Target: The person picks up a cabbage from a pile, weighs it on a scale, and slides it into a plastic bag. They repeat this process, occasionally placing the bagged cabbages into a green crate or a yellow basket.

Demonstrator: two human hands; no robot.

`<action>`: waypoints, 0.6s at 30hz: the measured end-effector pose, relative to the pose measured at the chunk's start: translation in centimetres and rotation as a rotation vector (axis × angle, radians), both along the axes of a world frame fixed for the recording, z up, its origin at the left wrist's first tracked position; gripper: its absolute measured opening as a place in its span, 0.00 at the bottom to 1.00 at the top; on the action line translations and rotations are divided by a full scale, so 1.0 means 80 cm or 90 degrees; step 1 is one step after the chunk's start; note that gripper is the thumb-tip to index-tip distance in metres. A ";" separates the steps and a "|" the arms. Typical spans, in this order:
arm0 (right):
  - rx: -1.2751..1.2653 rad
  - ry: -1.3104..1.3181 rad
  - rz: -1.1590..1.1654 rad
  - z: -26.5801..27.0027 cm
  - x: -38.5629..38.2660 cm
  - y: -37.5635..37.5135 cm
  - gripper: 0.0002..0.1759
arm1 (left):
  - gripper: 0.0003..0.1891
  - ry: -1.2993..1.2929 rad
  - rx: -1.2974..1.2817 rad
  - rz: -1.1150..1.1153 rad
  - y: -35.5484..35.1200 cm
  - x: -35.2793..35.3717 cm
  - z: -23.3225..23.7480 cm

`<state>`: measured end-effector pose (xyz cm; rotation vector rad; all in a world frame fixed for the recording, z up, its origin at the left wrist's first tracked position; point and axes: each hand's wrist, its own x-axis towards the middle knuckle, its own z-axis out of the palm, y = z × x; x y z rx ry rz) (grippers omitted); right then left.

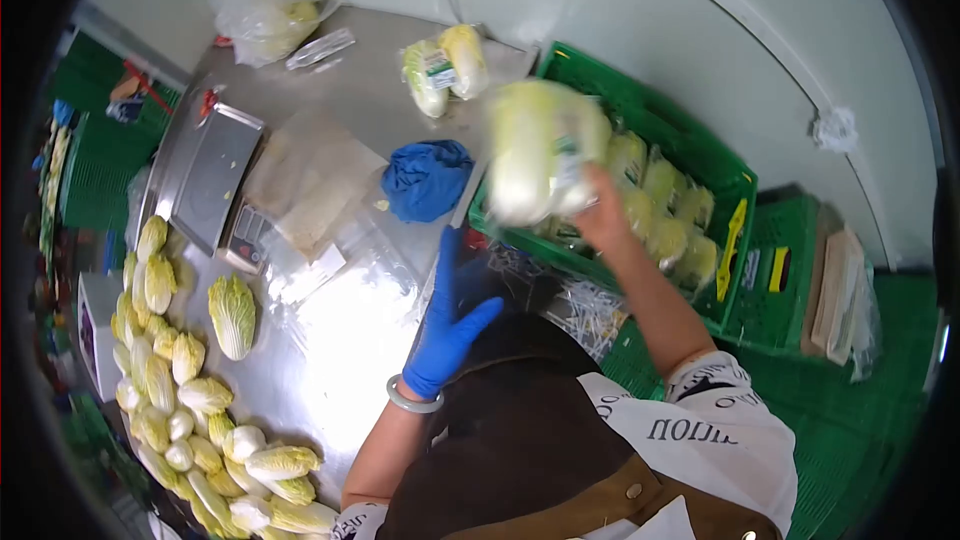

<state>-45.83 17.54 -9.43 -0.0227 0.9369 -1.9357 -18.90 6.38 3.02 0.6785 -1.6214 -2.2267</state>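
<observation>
My right hand, bare, grips a clear plastic pack of pale baby napa cabbage. The pack is smeared by motion and hangs over the near left end of a green crate. Inside the crate lie several more wrapped cabbages. My left hand, in a blue glove, is held beside the steel table's edge with fingers stretched out and nothing in it. Near its fingertips a crumpled blue plastic bag lies on the steel table.
A pile of loose baby cabbages covers the table's left side, with one single cabbage apart. A scale, clear plastic bags and two wrapped cabbages are farther back. Another green crate stands at right.
</observation>
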 end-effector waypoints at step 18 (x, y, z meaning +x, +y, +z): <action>0.407 0.901 0.045 0.004 -0.152 -0.240 0.38 | 0.16 -0.392 -0.207 0.189 0.021 0.251 -0.227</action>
